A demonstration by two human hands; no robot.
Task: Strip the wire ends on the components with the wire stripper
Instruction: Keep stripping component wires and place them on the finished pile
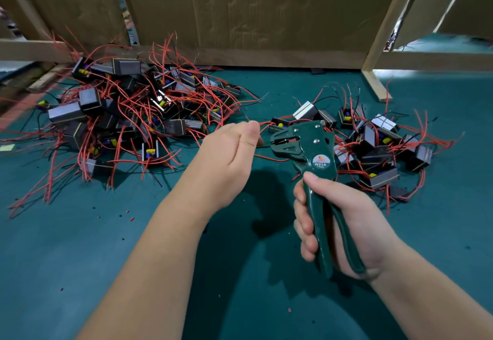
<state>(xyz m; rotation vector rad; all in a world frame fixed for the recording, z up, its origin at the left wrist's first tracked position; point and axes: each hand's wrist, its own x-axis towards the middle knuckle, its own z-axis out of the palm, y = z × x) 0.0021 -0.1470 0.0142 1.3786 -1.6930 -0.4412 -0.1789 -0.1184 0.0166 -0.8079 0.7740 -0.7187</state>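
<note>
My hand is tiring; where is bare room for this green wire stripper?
The teal mat nearest you, below both heaps, is bare but for small crumbs. Crowded: the large left heap of red-wired black components and smaller right heap.

Stripper (317, 152) dark green; wires (128, 104) red; table (80, 246) teal.

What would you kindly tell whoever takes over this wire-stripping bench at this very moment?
Left hand: pinches a wire that leads into the tool's head.
Right hand: grips the handles of the wire stripper, held above the green mat.
Things: a large pile of components lies to the left, a smaller pile to the right, behind the tool.
Done: red insulation scraps on the mat suggest some ends are stripped; I cannot tell which pile is finished.
Left: probably squeeze on this wire, then work through the rest.
</note>
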